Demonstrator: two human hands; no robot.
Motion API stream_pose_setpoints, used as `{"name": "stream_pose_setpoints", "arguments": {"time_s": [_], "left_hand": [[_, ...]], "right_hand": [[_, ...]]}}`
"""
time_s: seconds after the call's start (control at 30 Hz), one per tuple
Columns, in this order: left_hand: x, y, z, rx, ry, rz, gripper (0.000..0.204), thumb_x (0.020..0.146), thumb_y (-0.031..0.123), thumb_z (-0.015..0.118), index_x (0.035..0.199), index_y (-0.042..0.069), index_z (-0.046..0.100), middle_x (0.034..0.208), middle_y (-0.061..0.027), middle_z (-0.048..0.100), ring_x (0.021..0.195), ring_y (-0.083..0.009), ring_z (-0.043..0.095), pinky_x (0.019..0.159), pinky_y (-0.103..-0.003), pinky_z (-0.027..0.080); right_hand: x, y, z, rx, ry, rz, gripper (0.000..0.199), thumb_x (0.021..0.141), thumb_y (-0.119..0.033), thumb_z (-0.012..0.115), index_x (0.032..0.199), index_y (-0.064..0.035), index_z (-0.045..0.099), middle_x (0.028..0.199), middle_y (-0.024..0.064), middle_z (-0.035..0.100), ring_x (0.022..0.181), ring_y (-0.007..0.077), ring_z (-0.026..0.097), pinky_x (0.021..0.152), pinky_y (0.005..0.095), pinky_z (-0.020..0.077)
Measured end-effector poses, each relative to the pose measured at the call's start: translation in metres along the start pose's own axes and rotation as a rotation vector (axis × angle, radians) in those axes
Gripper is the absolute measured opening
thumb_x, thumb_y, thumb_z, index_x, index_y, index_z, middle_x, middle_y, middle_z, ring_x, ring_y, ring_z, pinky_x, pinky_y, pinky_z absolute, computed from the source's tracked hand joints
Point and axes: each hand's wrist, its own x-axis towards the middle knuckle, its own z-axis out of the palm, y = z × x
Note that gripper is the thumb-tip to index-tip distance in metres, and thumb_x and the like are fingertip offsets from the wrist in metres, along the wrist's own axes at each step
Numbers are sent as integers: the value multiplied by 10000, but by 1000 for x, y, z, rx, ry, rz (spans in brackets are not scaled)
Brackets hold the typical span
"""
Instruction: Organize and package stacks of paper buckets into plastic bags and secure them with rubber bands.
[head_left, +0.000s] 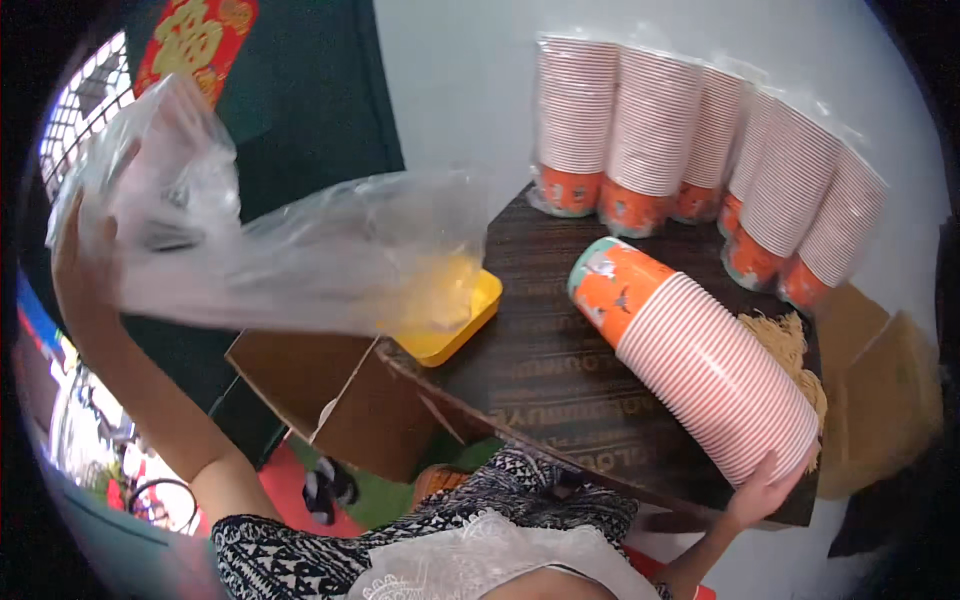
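Note:
On the left, my left hand (95,235) is raised and closed on a long clear plastic bag (310,255). The bag stretches across toward the table; its film partly veils my fingers. My right hand (765,495) grips the rim end of a long stack of nested paper cups (715,370), white-and-red striped at the rims with one orange printed body showing. This stack lies tilted over the dark table (540,390), its orange base pointing up and left. Behind the bag's loose end is a yellow tray (470,335), partly hidden.
Bagged stacks of similar cups (660,125) stand upright along the table's back and right. A bundle of tan strings (785,345) lies beside the held stack. An open cardboard box (350,410) stands below the table's left edge; another carton (875,390) is at the right.

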Motion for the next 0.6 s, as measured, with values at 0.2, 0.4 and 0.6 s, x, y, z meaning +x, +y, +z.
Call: {"name": "stream_pose_setpoints", "arguments": {"time_s": [0.2, 0.4, 0.6], "left_hand": [[-61, -7, -88, -1163, -309, -585, 503, 952, 316, 460, 1265, -63, 567, 1269, -169, 600, 999, -248, 634, 836, -330, 503], [-158, -20, -14, -712, -717, -727, 333, 902, 234, 588, 1095, -31, 651, 1062, -90, 659, 912, -182, 626, 814, -313, 495], [-203, 89, 130, -1087, -1104, -848, 223, 856, 145, 571, 973, -1, 692, 910, -97, 686, 783, -198, 638, 750, -337, 514]], "right_hand": [[7, -7, 0, -80, -3, 45, 593, 956, -275, 563, 1441, 5, 367, 1468, 195, 411, 1344, 303, 401, 1118, 373, 273], [9, -14, -2, -49, -24, 4, 580, 966, -257, 546, 1438, 22, 361, 1470, 194, 408, 1361, 296, 377, 1131, 363, 245], [9, -13, -2, 105, 35, 39, 578, 933, -165, 596, 1425, 39, 372, 1341, 219, 511, 1138, 286, 546, 988, 368, 418]]}}
